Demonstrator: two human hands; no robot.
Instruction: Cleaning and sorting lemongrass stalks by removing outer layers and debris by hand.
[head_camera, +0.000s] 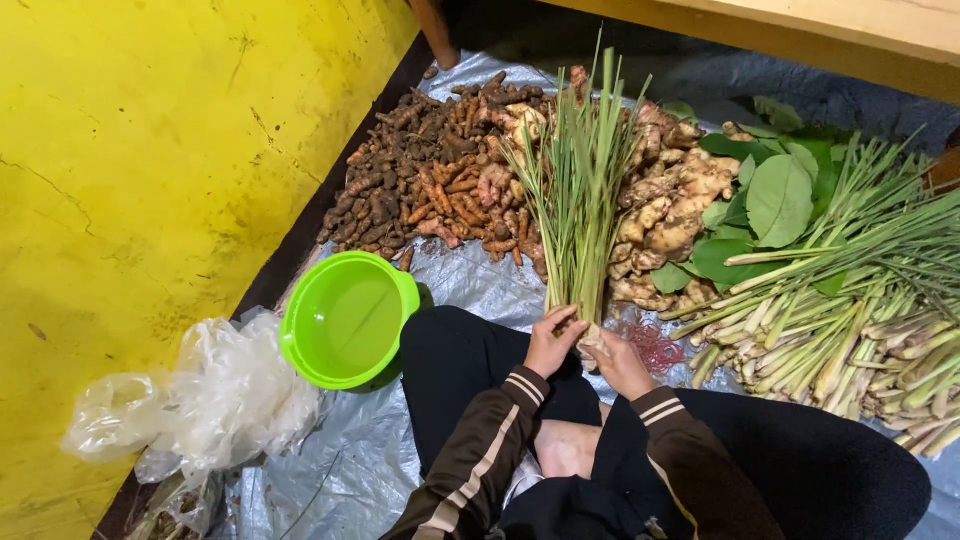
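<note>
Seated person bundling lemongrass, seen from above. The left hand (552, 340) and the right hand (618, 362) meet at the cut base of a lemongrass bundle (578, 190), just beyond the person's knees. The left fingers (560, 322) close around the stalk ends from the left; the right fingers wrap the base from the right and below, so both hands grip the bundle. The base is pinched together and the blades fan outward toward the far side, a hold that keeps loose stalks gathered in one sheaf.

The bundle lies on a grey plastic sheet (470, 280) spread over the floor. A tangle of red rubber bands (655, 347) rests just beside the right hand, within easy reach. To the right, a large pile of lemongrass stalks (850, 330) lies near the right knee, partly overlapping a heap of green leaves (775, 200). On the far side, a pile of pale ginger roots (670, 215) lies right of the bundle, and a pile of dark and orange turmeric roots (430, 180) lies to its left; the raised blades hide part of both. A green plastic bowl (345, 318) stands at near left, touching the left knee, with crumpled clear plastic bags (200, 400) against the yellow wall (150, 150). A wooden bench edge (850, 30) crosses the far right.
</note>
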